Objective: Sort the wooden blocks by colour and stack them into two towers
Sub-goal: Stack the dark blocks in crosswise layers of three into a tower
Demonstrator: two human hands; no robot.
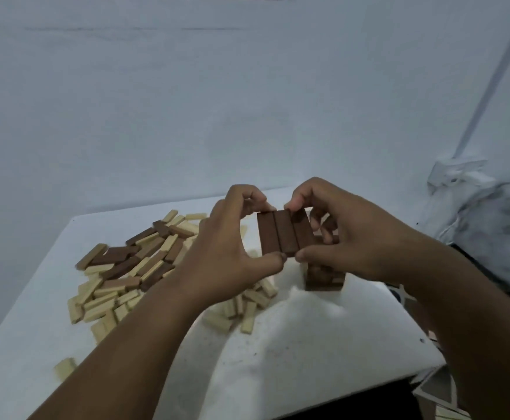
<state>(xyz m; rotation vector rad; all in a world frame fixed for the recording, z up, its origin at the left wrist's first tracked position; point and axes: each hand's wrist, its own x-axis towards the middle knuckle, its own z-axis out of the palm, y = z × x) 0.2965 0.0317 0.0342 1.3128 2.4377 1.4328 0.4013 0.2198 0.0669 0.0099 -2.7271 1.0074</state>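
A dark brown tower [323, 278] stands on the white table [293, 359], right of centre. Its top layer [285, 233] is three dark blocks laid side by side. My left hand [226, 253] pinches the left side of that layer, thumb at the near end and fingers at the far end. My right hand [353, 237] pinches the right side the same way and hides part of the tower. A mixed pile of dark and pale blocks [138, 256] lies to the left. More pale blocks [247, 304] lie in front of the tower, partly under my left wrist.
A single pale block [64, 367] lies near the table's left front edge. A plain wall rises behind the table. Crumpled grey cloth [490, 222] sits off the right side. The table's right corner drops off to a patterned floor [441, 398].
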